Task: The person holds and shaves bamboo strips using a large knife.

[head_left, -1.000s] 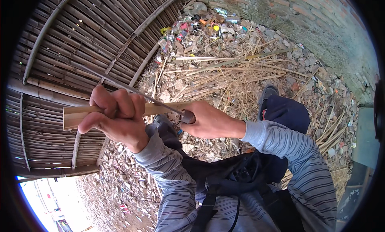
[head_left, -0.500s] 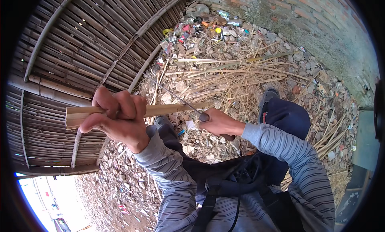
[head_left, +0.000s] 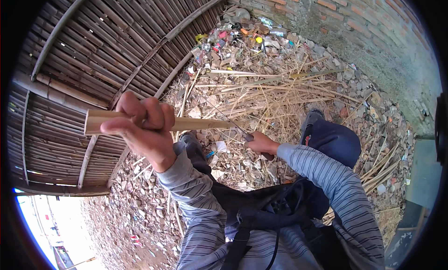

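Note:
A pale split bamboo strip (head_left: 198,124) runs level across the middle, its broad end at the left. My left hand (head_left: 148,125) is closed around it near that end, with the thumb lying along the strip. The fingers of my right hand (head_left: 262,144) wrap the dark handle of a knife (head_left: 248,137), whose long, thin blade points up and to the left. The blade crosses close to the strip's narrow far end; whether the two touch, I cannot tell.
A bamboo slat wall (head_left: 107,46) rises at the left, and a brick wall (head_left: 345,25) stands at the back right. Cut bamboo strips and shavings (head_left: 275,90) cover stony ground in front of my feet. Litter (head_left: 242,34) lies in the far corner.
My right hand and the knife have shifted right and slightly toward me, out along the strip. My left hand has moved a little right and upward, still gripping the strip.

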